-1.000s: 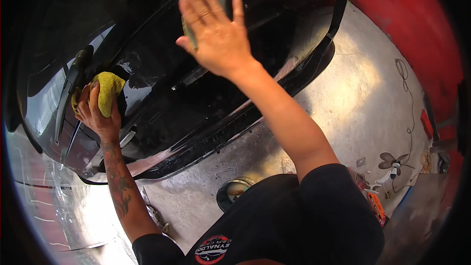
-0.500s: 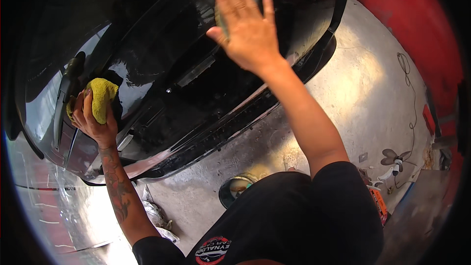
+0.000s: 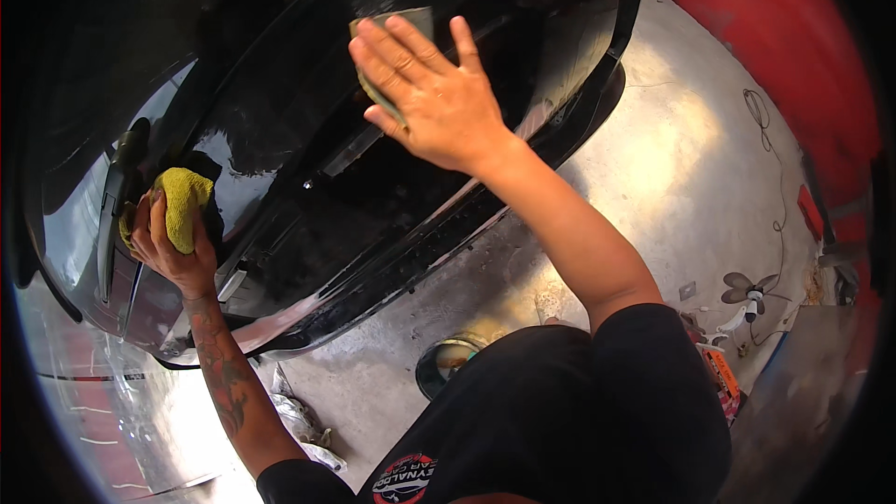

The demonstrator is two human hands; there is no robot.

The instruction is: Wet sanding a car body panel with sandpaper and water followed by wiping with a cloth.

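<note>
My left hand (image 3: 173, 252) is closed around a yellow cloth (image 3: 189, 201) against the black car panel (image 3: 271, 215), beside a black wiper (image 3: 119, 177). My right hand (image 3: 434, 103) lies flat with spread fingers over a thin greyish-green pad or sheet (image 3: 404, 21) on the glossy panel, higher up and to the right. The pad is mostly hidden beneath the hand, so its exact kind is unclear.
A bucket (image 3: 429, 364) stands on the concrete floor (image 3: 653, 149) below the bumper. At right are a fan (image 3: 747, 289), a loose cord (image 3: 775, 215), an orange item (image 3: 719, 369) and a red surface (image 3: 793, 28). Crumpled plastic (image 3: 303, 420) lies at lower left.
My right hand and pad went rightward, then came back left and down. My left hand and the cloth appear slightly lower and further left, with the view shifting a little.
</note>
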